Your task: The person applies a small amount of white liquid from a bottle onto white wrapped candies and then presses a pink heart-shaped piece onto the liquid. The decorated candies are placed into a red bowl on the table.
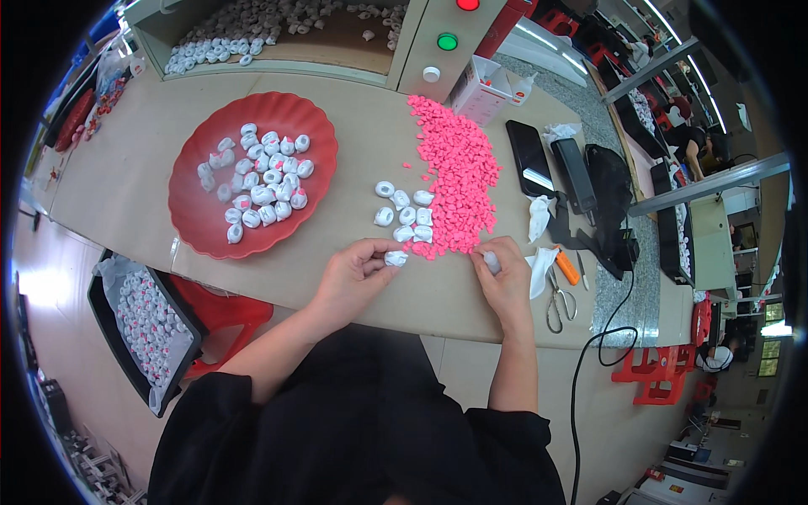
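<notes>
My left hand (358,271) pinches a small white ring-shaped part (396,258) against the tan tabletop (126,181). My right hand (502,271) is closed on another small white part at the lower edge of a long heap of small pink pieces (454,172). Several loose white ring parts (402,210) lie just beyond my hands, left of the pink heap. A red scalloped plate (189,215) further left carries many white parts with pink inserts.
A black bin (105,324) of finished white parts sits low at the left by a red stool (223,311). Scissors (558,301), an orange-handled tool (567,268), two dark phones (530,156) and a black cable (619,328) lie right. A control box with round buttons (446,42) stands behind.
</notes>
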`<state>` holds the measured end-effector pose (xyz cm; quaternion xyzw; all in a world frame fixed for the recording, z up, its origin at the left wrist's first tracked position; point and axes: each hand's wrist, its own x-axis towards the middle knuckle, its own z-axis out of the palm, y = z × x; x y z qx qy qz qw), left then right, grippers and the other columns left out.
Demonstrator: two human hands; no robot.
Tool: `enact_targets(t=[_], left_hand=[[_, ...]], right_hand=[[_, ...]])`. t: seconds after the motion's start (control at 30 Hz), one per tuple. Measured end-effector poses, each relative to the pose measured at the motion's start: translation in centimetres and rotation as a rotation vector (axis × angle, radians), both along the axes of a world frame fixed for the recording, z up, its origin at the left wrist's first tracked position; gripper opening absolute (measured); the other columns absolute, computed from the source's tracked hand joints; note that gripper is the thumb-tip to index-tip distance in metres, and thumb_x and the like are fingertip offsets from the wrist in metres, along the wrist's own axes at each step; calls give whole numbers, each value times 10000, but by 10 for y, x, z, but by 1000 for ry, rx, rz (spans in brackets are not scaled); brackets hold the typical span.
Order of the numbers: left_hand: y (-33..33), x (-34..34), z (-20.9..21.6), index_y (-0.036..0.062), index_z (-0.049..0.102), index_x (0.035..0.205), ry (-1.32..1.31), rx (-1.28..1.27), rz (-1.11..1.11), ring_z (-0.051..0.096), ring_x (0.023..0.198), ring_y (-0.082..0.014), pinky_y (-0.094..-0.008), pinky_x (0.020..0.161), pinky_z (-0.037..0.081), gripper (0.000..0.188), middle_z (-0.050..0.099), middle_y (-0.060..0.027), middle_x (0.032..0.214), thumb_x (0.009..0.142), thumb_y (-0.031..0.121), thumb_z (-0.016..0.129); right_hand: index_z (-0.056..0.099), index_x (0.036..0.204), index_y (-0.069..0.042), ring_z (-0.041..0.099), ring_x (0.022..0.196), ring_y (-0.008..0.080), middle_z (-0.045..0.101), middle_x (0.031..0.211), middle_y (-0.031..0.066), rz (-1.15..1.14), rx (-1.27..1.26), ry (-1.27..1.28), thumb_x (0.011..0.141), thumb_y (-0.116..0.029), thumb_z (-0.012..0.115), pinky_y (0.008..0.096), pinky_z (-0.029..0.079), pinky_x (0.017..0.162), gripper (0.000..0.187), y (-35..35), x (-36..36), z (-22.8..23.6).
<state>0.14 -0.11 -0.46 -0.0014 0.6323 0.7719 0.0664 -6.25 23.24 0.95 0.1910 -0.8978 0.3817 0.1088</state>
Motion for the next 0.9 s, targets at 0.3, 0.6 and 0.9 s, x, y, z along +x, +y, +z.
enact_targets(t=[0.3, 0.6, 0.9], left_hand=[[-2, 1, 7, -49, 484, 1129, -35, 80, -50, 567, 905, -104, -222, 783, 465, 288, 562, -70, 984, 845, -34, 531], [-4, 2, 3, -27, 504, 1136, 50, 161, -81, 590, 926, -132, -241, 809, 475, 282, 573, -86, 1033, 854, -41, 486], [-6, 3, 7, -61, 475, 1150, 49, 83, -140, 574, 949, -139, -249, 840, 468, 288, 556, -112, 1067, 862, -65, 460]], right_hand=[[582, 859, 29, 549, 671, 69, 604, 759, 50, -23, -661, -392, 812, -24, 599, 196, 447, 582, 74, -50, 45, 14], [569, 850, 9, 586, 672, 94, 621, 789, 85, 170, -846, -662, 788, 8, 622, 196, 458, 556, 82, -75, 46, 7], [524, 849, -12, 607, 714, 104, 598, 773, 67, 159, -823, -748, 778, 18, 627, 196, 452, 528, 129, -74, 43, 9]])
